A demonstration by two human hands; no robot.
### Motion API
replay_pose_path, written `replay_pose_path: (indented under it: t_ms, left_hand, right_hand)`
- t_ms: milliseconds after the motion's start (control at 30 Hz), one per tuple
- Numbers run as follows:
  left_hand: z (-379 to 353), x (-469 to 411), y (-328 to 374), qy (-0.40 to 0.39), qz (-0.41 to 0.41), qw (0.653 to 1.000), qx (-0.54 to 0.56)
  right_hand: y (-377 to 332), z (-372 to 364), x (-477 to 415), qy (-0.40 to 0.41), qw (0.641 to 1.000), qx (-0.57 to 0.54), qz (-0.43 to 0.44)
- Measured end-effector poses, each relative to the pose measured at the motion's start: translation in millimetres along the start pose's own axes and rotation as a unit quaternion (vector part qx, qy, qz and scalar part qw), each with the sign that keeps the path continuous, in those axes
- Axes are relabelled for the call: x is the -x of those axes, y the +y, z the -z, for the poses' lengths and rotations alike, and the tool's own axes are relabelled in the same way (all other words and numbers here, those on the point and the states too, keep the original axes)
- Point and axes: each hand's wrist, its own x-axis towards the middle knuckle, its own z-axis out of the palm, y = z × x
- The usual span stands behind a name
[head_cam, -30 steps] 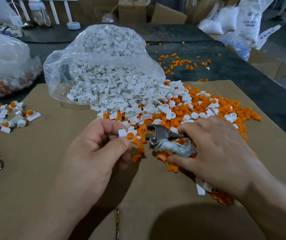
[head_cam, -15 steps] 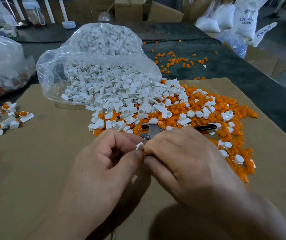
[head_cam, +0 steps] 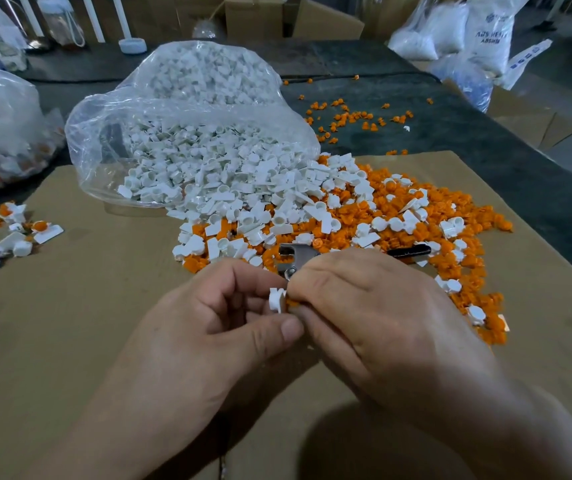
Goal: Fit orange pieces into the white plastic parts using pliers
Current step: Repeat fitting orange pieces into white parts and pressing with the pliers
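From the head view, my left hand pinched a white plastic part between thumb and curled fingers, above the middle of the cardboard sheet. My right hand met it there, fingertips closed on an orange piece pressed against that part. The pliers showed just beyond my right knuckles, seemingly lying on the heap of orange pieces and white parts towards the sheet's far edge. A clear bag spilled white parts there. Fitted parts lay at the left edge.
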Motion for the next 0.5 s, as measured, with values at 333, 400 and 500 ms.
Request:
replay_pose_path:
  t_ms: [333,400,500]
  left_hand:
    - [-9.1,4.0,18.9,0.007,-0.144,0.976,-0.161]
    - [-8.4,3.3,22.4,-0.002,-0.147,0.973,-0.176]
    - [-9.0,1.7,25.9,-0.007,-0.149,0.972,-0.181]
  right_hand:
    - [0.3,2.6,4.7,-0.007,0.985,-0.16,-0.068]
    - [0.0,1.6,5.4,0.002,0.982,-0.174,-0.071]
    - [-1.1,-0.5,5.6,0.018,0.984,-0.164,-0.065]
